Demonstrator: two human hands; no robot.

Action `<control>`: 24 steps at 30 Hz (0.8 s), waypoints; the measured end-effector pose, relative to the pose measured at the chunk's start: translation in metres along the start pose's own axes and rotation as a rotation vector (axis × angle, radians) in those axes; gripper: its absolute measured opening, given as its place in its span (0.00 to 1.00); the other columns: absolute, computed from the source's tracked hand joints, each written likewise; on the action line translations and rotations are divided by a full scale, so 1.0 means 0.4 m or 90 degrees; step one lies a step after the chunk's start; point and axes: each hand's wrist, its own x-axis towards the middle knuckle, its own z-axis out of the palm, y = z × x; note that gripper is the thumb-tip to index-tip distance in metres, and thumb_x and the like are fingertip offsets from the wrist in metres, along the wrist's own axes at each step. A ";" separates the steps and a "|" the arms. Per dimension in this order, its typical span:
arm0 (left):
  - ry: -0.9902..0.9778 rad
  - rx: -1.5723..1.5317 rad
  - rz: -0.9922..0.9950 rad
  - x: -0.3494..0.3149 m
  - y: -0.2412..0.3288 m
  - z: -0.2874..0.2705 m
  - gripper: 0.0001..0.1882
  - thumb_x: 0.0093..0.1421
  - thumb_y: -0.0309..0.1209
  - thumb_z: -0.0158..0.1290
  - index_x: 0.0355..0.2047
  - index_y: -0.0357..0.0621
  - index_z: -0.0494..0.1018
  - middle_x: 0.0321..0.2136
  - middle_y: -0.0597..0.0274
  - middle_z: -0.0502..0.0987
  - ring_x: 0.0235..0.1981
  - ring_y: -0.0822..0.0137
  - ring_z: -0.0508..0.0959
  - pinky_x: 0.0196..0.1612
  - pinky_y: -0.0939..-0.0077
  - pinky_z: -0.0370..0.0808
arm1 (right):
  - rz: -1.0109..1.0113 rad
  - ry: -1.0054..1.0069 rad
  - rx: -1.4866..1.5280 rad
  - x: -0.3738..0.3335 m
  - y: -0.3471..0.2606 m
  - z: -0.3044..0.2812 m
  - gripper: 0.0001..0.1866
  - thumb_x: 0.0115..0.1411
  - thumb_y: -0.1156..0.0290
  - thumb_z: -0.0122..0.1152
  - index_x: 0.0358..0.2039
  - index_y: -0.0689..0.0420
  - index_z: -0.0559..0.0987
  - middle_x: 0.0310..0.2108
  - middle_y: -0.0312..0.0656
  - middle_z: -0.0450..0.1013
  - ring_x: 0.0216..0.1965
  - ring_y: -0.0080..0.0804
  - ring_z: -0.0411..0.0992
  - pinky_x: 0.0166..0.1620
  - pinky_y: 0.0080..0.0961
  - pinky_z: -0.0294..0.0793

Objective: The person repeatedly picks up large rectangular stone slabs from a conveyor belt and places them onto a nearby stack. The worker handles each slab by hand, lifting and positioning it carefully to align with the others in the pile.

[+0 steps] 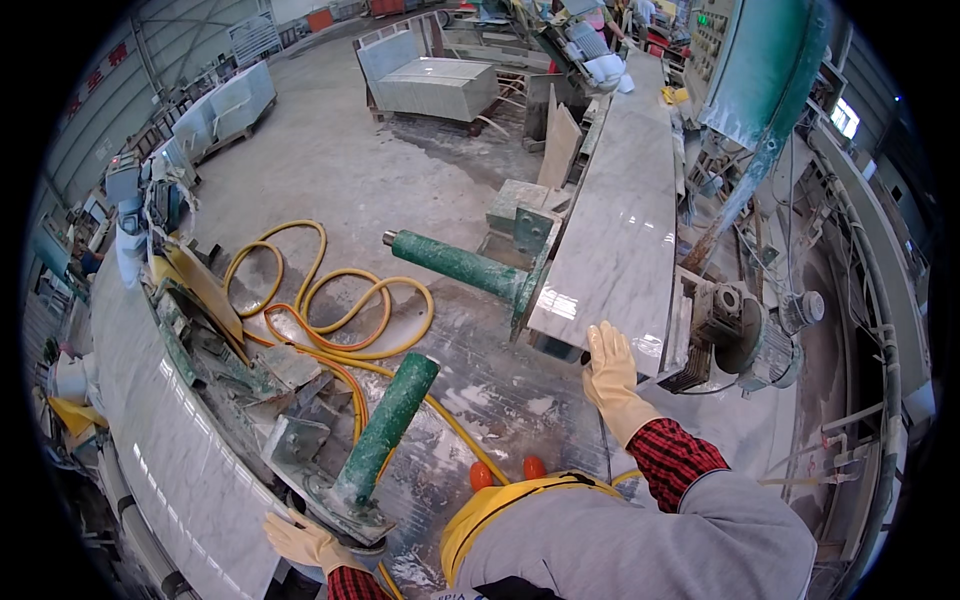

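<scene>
My right hand (pixel 614 382), in a cream rubber glove, rests on the near end of a long, glossy, grey-white stone slab (pixel 622 235). Its fingers lie stretched out over the end edge. Lower down on the left, my left hand (pixel 308 543) wears a matching glove. Its outstretched fingers touch the near right edge of a second polished slab (pixel 185 475). Neither hand grips anything that I can see. A green metal cylinder (pixel 390 428) on a bracket stands just beyond my left hand. Another green cylinder (pixel 455 262) sticks out leftward from the right slab's support.
A yellow hose (pixel 430 305) lies in loops on the wet, stained floor between the slabs. Beside the right slab's near end sits a motor (pixel 772 360). A large green machine (pixel 765 75) rises at the far right. Stacked slabs (pixel 440 92) stand farther back.
</scene>
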 end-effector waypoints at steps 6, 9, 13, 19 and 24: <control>0.025 -0.001 0.007 -0.004 -0.007 0.000 0.30 0.78 0.48 0.48 0.66 0.35 0.73 0.66 0.37 0.73 0.65 0.39 0.73 0.67 0.48 0.68 | -0.012 0.055 0.036 0.002 -0.005 0.002 0.42 0.57 0.71 0.61 0.74 0.59 0.65 0.74 0.54 0.62 0.75 0.53 0.59 0.79 0.50 0.52; 0.013 -0.010 0.005 -0.003 0.001 -0.015 0.30 0.78 0.49 0.48 0.66 0.35 0.73 0.65 0.37 0.73 0.64 0.38 0.73 0.66 0.47 0.69 | -0.012 0.046 0.039 -0.002 -0.002 0.001 0.43 0.58 0.69 0.61 0.76 0.59 0.63 0.75 0.54 0.60 0.76 0.53 0.57 0.79 0.50 0.50; -0.033 0.007 -0.017 -0.004 0.007 -0.031 0.30 0.77 0.49 0.51 0.69 0.41 0.71 0.67 0.41 0.73 0.66 0.40 0.72 0.68 0.48 0.68 | -0.003 0.021 0.032 -0.005 -0.008 -0.005 0.44 0.59 0.68 0.61 0.77 0.58 0.61 0.76 0.54 0.59 0.77 0.52 0.55 0.80 0.49 0.48; 0.023 -0.018 0.011 -0.014 -0.018 0.006 0.31 0.78 0.50 0.47 0.66 0.35 0.72 0.65 0.37 0.74 0.65 0.37 0.72 0.66 0.45 0.68 | 0.002 0.011 0.028 -0.006 -0.008 0.000 0.45 0.59 0.67 0.61 0.77 0.58 0.60 0.77 0.54 0.57 0.78 0.52 0.54 0.80 0.49 0.47; -0.002 0.006 -0.005 -0.017 0.004 -0.021 0.29 0.76 0.48 0.53 0.68 0.40 0.72 0.66 0.40 0.74 0.66 0.40 0.73 0.68 0.48 0.69 | -0.001 0.019 0.023 -0.008 -0.002 0.010 0.45 0.59 0.67 0.62 0.77 0.58 0.60 0.78 0.53 0.57 0.78 0.52 0.53 0.80 0.49 0.47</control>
